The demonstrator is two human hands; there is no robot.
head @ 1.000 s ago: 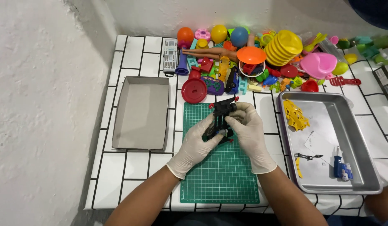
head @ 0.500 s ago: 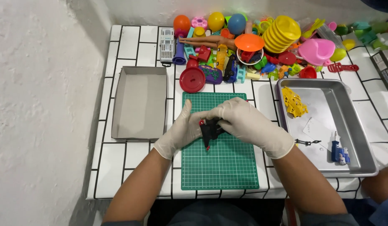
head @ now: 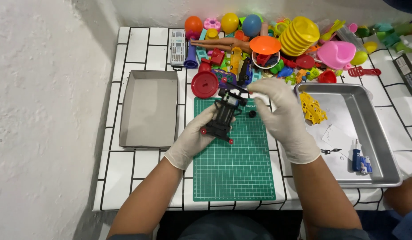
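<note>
My left hand point(head: 194, 140), in a white glove, grips a black toy car chassis point(head: 223, 115) with small red wheel hubs and holds it tilted above the green cutting mat point(head: 235, 171). My gloved right hand point(head: 279, 118) is at the chassis's far end, its forefinger touching the front. A small black round part point(head: 252, 114) sits just by my right thumb. I cannot tell if the thumb holds it or if it lies on the mat.
An empty grey tray point(head: 148, 109) lies left of the mat. A metal tray point(head: 375, 133) on the right holds a yellow plastic part point(head: 312, 109), a small blue tool point(head: 358, 158) and a paper scrap. A heap of colourful toys point(head: 277, 49) fills the back. Another person's arm point(head: 403, 202) shows at the right edge.
My hands have opened up around the chassis. It now lies turned lengthwise in my left hand, and my right hand has shifted right to its far end.
</note>
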